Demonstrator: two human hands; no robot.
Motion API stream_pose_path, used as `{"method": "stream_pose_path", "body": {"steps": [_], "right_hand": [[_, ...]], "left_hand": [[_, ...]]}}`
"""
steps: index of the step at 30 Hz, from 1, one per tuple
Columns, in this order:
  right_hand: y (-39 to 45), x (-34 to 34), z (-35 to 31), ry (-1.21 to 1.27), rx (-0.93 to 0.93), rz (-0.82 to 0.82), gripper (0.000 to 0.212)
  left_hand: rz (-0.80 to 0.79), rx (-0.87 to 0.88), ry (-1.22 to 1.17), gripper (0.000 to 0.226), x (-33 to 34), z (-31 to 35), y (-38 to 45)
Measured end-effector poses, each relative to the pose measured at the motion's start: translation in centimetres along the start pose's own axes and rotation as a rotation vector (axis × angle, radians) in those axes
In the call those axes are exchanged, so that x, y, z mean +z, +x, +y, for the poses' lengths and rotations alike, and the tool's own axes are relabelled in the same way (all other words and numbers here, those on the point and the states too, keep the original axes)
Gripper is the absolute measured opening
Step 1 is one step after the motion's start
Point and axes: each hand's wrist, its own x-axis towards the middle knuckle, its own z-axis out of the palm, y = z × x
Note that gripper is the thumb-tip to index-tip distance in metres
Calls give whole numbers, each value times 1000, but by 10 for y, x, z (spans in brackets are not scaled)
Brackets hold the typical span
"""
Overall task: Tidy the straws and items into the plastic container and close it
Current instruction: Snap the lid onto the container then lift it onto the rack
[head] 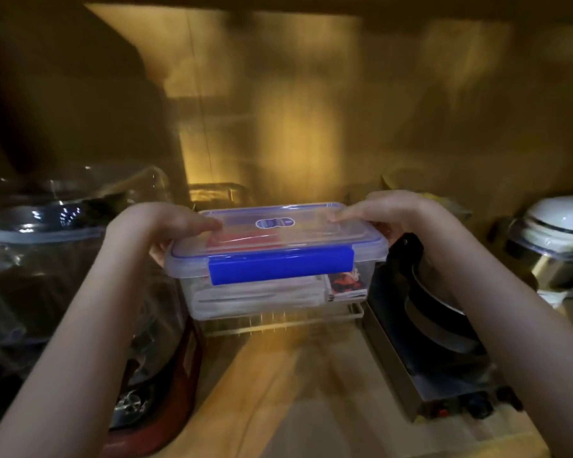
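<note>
A clear plastic container [272, 292] with a blue-trimmed lid [278, 233] sits in the middle of a dim wooden shelf. Its lid is on and the blue front clip [281, 264] is folded down. Through the wall I see white wrapped straws and a small red-and-black packet. My left hand [159, 228] grips the container's left end, thumb on the lid. At the right end my right hand [391, 216] does the same. The container appears lifted slightly above a wire rack [278, 325].
Clear lidded containers [47, 233] crowd the left side, with a red appliance [159, 385] below them. A metal tray holding a dark pan [437, 325] lies to the right. White bowls under a glass lid [556, 233] stand at far right. The wooden shelf [278, 408] front is bare.
</note>
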Motion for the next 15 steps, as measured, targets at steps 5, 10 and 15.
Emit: {"method": "stream_pose_path", "body": {"steps": [5, 10, 15], "right_hand": [[7, -5, -15, 72, -148, 152, 41], [40, 21, -5, 294, -176, 241, 78], [69, 41, 2, 368, -198, 325, 28]], "left_hand": [[118, 71, -118, 49, -12, 17, 12], [348, 165, -90, 42, -1, 24, 35], [454, 148, -108, 64, 16, 19, 64]]}}
